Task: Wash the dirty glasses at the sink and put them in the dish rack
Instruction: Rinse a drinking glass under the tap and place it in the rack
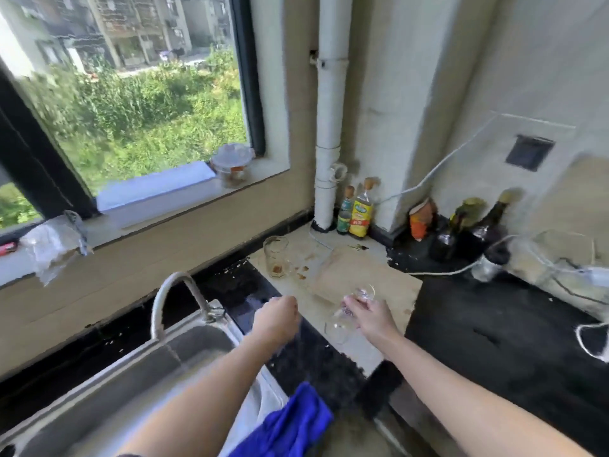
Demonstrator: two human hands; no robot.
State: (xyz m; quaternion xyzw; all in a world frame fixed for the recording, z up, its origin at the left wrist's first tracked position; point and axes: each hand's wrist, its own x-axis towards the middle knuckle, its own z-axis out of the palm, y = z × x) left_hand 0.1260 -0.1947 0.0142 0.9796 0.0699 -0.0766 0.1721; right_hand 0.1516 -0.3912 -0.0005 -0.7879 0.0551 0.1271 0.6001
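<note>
My right hand (369, 319) grips the tilted glass (339, 324), left hand (276, 316) curled, around what I can't tell; best carried steadily to the sink (227, 324).

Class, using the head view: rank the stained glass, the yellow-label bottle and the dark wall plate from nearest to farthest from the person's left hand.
1. Stained glass, just beyond the left hand.
2. Yellow-label bottle, in the back corner.
3. Dark wall plate, high up, far right.
</note>
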